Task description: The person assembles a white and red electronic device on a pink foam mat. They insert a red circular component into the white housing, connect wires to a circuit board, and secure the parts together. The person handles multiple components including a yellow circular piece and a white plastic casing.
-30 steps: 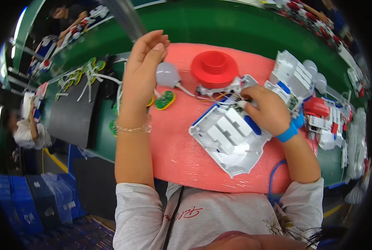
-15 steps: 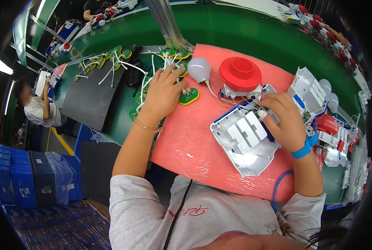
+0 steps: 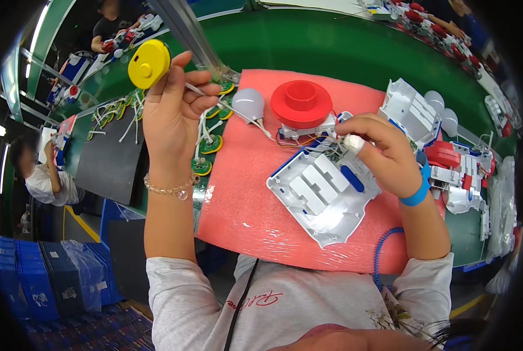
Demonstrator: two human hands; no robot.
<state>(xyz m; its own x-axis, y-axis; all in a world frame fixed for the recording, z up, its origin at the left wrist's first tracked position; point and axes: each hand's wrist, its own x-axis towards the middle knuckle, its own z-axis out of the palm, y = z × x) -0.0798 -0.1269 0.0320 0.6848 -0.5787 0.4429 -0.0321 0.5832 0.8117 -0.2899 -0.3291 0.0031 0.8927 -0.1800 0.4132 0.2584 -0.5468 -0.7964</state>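
Raised above the left side of the bench, my left hand (image 3: 176, 111) grips a round yellow-backed circuit board (image 3: 149, 64), its yellow face turned up. A white cable trails from it past my fingers. My right hand (image 3: 384, 152) pinches at the thin wires beside an open white plastic housing (image 3: 337, 219); what exactly its fingertips hold is hidden. That housing lies inside up, with a red flanged part (image 3: 301, 105) at its far end. Left of the red part rests a white bulb-shaped piece (image 3: 248, 105) on a cable.
Pink foam (image 3: 238, 205) covers the bench under the housing. Green boards (image 3: 211, 144) with white cables lie left of it. On the right are another white shell (image 3: 410, 114) and a red-and-white assembly (image 3: 463, 187). A metal post (image 3: 194, 41) rises behind; co-workers sit beyond.
My left hand has picked up a circuit board from among the boards and lifted it up and to the left, turning its yellow side up. My right hand stays at the wires.
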